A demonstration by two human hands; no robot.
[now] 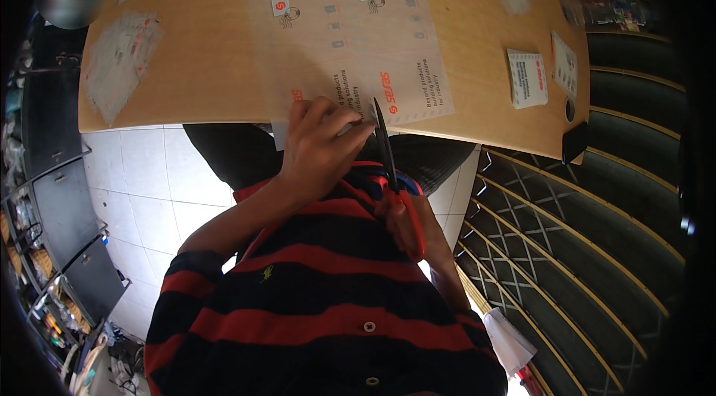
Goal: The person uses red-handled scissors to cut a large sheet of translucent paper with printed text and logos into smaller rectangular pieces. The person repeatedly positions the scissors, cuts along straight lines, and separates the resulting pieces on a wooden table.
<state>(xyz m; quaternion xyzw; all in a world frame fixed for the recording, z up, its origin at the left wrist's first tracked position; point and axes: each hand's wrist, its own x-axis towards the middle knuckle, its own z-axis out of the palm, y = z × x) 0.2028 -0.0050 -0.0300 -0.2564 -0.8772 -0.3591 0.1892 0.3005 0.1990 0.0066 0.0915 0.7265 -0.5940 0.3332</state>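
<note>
A pale printed sheet (388,38) with two matching side-by-side panels lies on the table, its near edge reaching the table's front. My left hand (317,146) is over the sheet's near left part, fingers bent and thumb drawn close to the index finger, gripping the near edge. Scissors (385,146) with dark blades and red handles are in my right hand (403,221), fingers wrapped round the handles. Their blades point away from me, at the sheet's near edge between the two panels. My left hand hides part of the print.
The wooden table (209,45) ends just in front of my body. Small printed pieces (528,79) lie at its right, and a clear plastic packet (123,64) at its left. A folding metal gate (559,247) stands at right; dark cabinets (71,202) line the left.
</note>
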